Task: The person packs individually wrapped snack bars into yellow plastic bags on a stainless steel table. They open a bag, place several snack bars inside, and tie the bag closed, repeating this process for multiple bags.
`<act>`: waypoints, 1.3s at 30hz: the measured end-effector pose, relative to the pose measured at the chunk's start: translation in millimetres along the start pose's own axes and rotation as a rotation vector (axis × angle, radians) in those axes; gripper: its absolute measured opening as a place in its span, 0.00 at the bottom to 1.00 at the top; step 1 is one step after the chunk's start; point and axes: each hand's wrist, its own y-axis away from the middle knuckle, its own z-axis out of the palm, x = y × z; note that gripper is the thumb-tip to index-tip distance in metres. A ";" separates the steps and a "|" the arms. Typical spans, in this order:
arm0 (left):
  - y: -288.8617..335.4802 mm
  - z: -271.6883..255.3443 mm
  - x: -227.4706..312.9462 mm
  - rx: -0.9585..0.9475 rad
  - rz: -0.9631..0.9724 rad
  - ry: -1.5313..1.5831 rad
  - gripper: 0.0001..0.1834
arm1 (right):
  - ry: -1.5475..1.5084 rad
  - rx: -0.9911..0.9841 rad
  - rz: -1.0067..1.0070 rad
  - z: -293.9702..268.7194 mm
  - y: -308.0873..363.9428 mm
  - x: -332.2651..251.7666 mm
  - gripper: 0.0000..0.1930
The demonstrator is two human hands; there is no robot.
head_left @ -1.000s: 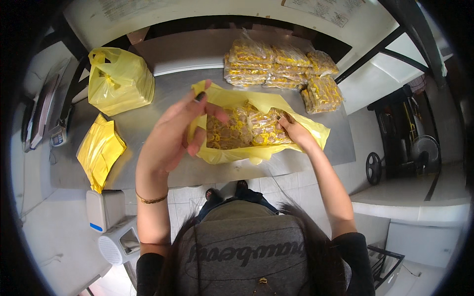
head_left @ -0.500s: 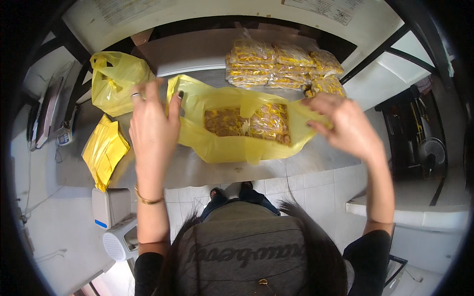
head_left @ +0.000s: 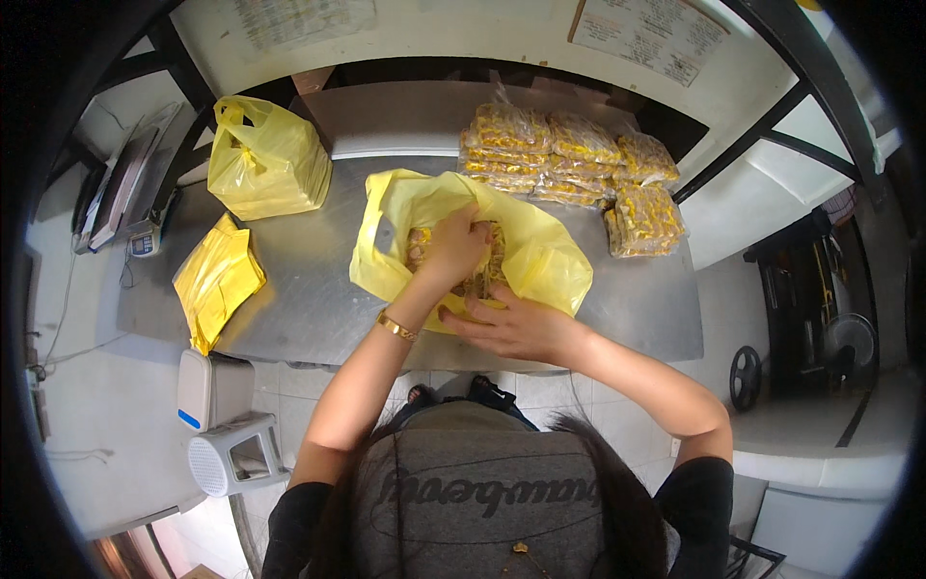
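A yellow plastic carrier bag [head_left: 550,256] lies with its mouth spread on the metal table in front of me. Clear packets of yellow-and-brown food [head_left: 418,253] show inside it. My left hand [head_left: 455,249] reaches into the bag over the packets, fingers bent downward and their tips hidden. Just nearer to me, my right hand [head_left: 526,328] lies against the bag's near side, fingers stretched and spread, some reaching over the rim toward the packets.
A filled, tied yellow bag [head_left: 275,164] stands at the far left of the metal table [head_left: 299,289]. Flat folded yellow bags [head_left: 220,280] lie nearer. Stacked food packets [head_left: 550,145] sit at the back right, beside another pile [head_left: 646,222]. A stool [head_left: 236,454] stands below left.
Both hands have left the bag's two ends and come together at its middle, the left one now inside. The bag's mouth looks narrower, and its right end has folded inward.
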 end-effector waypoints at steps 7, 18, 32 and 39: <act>15.3 -33.3 24.7 -0.078 0.002 0.116 0.14 | -0.252 -0.143 0.066 10.0 0.8 5.5 0.09; 55.6 -6.5 32.4 -0.162 -0.208 0.651 0.15 | -1.314 0.329 1.102 4.2 -23.3 67.7 0.06; 51.5 -6.2 32.3 -0.128 -0.824 1.304 0.13 | -2.107 0.446 1.276 28.1 0.1 31.8 0.11; 43.1 -26.3 19.1 -0.502 -0.629 1.002 0.10 | -1.453 0.008 1.154 14.6 16.3 56.4 0.10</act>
